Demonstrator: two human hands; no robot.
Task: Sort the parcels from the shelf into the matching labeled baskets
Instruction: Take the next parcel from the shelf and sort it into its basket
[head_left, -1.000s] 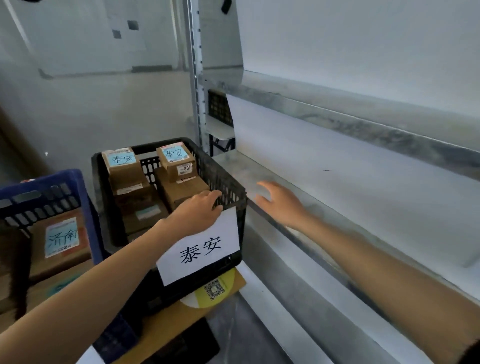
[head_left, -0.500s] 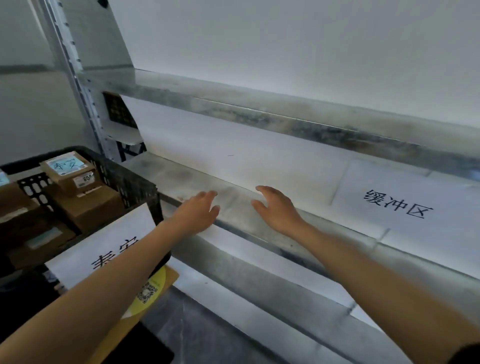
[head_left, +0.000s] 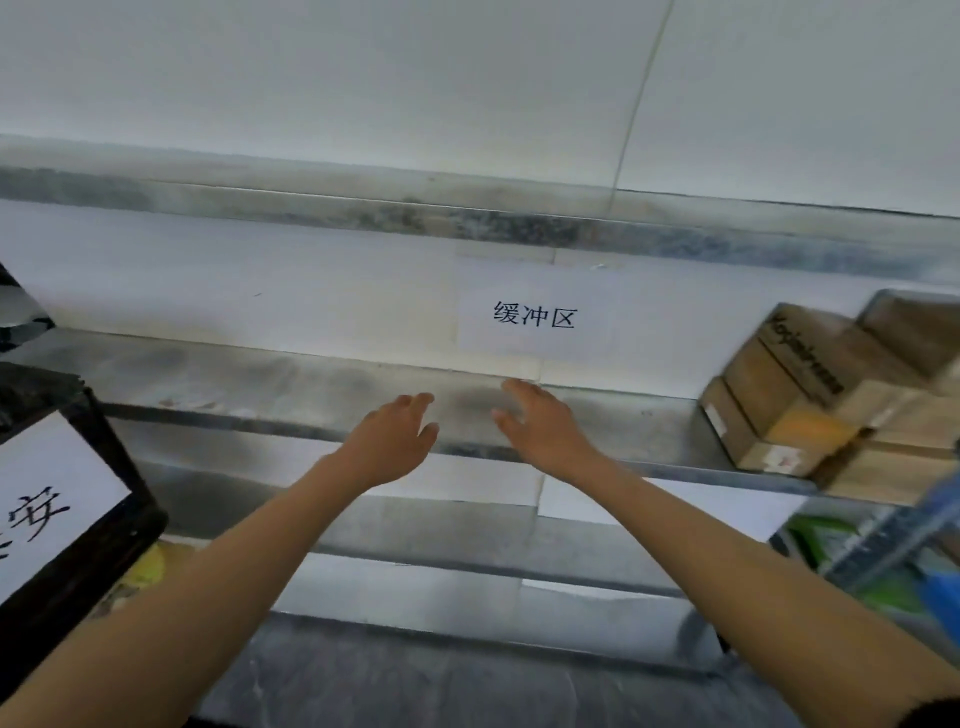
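Both my hands hang over the bare metal shelf (head_left: 260, 374), holding nothing. My left hand (head_left: 392, 436) has its fingers spread and relaxed. My right hand (head_left: 535, 421) is beside it, palm facing left, fingers straight. Several brown cardboard parcels (head_left: 810, 395) are stacked on the shelf at the far right, well away from my right hand. At the left edge, a corner of the black basket (head_left: 104, 551) shows, with a white paper label (head_left: 47, 493) on its front.
A white paper sign (head_left: 534, 317) with black characters is stuck on the back wall above the shelf. An upper shelf beam (head_left: 467, 218) runs across. A blue basket edge (head_left: 935, 519) and green packaging (head_left: 821, 535) sit low at the right.
The view has swung right, from the black basket to the shelf. My left hand left the basket's rim and moved over the shelf beside my right hand. Parcels came into sight at the right.
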